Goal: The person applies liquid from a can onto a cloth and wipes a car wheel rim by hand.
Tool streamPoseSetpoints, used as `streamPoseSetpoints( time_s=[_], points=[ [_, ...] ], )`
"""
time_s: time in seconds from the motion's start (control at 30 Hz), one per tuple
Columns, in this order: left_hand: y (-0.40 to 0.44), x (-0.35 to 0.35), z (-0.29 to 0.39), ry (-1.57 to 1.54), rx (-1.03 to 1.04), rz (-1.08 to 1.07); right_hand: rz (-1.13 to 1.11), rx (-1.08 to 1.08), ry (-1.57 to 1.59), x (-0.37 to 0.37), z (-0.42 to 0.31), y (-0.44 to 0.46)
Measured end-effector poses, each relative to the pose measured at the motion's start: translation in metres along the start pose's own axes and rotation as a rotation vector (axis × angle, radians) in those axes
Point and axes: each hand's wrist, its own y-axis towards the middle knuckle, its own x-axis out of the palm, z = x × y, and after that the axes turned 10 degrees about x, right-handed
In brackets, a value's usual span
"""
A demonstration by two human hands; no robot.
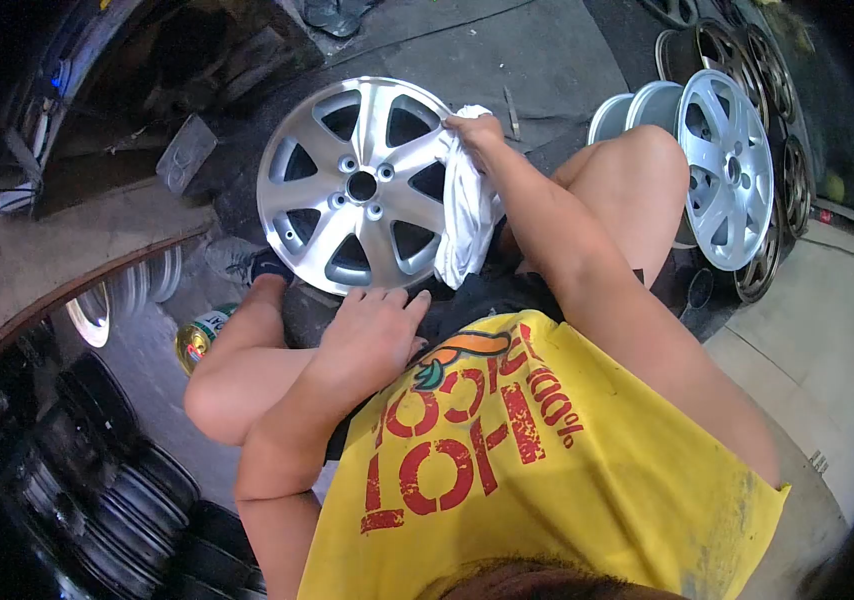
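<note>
A silver alloy wheel (335, 233) with several broad spokes stands before my bent legs, its face turned up toward me. My right hand (477, 138) is closed on a white cloth (467, 215) at the wheel's right edge, and the cloth hangs down over that side of the rim. At the lower edge, my left hand (372, 325) rests with its back up and its fingers apart, near or touching the rim. Its fingertips are partly hard to make out.
More silver wheels (727, 170) stand at the right, with darker wheels (795, 185) behind them. A gold-topped can (195, 345) is by my left leg. Black rims (137, 500) are stacked at the lower left. A wooden bench edge (77, 285) juts in at left.
</note>
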Motion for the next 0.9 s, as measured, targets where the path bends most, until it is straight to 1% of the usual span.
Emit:
streamPoseSetpoints(
  time_s=[0.07, 0.17, 0.2, 0.27, 0.33, 0.4, 0.43, 0.5, 0.6, 0.63, 0.67, 0.7, 0.77, 0.8, 0.83, 0.9],
  points=[
    [0.001, -0.001, 0.004, 0.032, -0.010, -0.007, 0.011, 0.062, -0.079, -0.002, -0.007, -0.010],
    [0.005, -0.002, 0.003, -0.025, 0.045, 0.007, -0.030, 0.075, -0.059, -0.002, 0.008, 0.007],
    [0.005, -0.002, 0.003, -0.019, 0.050, -0.005, 0.001, 0.083, -0.060, -0.003, 0.010, 0.007],
    [0.005, -0.004, 0.002, 0.034, -0.031, -0.053, -0.015, 0.103, -0.055, 0.002, 0.010, 0.018],
    [0.006, -0.005, 0.003, 0.041, -0.026, -0.060, -0.030, 0.120, -0.057, 0.005, 0.021, 0.032],
    [0.008, -0.005, 0.002, 0.051, -0.027, -0.062, 0.021, 0.024, -0.066, 0.009, 0.026, 0.035],
    [0.009, -0.001, -0.001, 0.018, 0.000, -0.039, 0.019, 0.025, -0.059, 0.009, 0.026, 0.036],
    [0.010, 0.001, -0.003, -0.012, 0.022, -0.020, -0.083, 0.094, 0.068, 0.009, 0.026, 0.033],
    [0.013, 0.003, -0.003, 0.070, -0.026, -0.061, -0.075, 0.105, 0.057, 0.007, 0.022, 0.025],
    [0.013, 0.006, -0.005, 0.053, 0.009, -0.013, -0.080, 0.101, 0.058, 0.004, 0.019, 0.022],
    [0.013, 0.008, -0.008, 0.036, 0.040, 0.035, 0.009, 0.022, -0.040, 0.001, 0.017, 0.018],
    [0.014, 0.008, -0.010, 0.039, 0.020, 0.041, 0.090, -0.058, -0.140, 0.000, 0.015, 0.011],
    [0.017, 0.009, -0.016, -0.020, -0.016, -0.029, 0.094, 0.022, -0.243, -0.010, -0.015, -0.033],
    [0.017, 0.018, -0.025, 0.016, 0.009, 0.006, 0.109, -0.016, -0.204, -0.008, 0.005, -0.011],
    [0.019, 0.006, -0.022, 0.016, -0.056, -0.081, 0.129, -0.057, -0.159, -0.003, 0.019, 0.016],
    [0.019, 0.004, -0.032, 0.055, -0.111, -0.130, 0.359, -0.205, -0.222, -0.004, 0.004, -0.018]
  ],
)
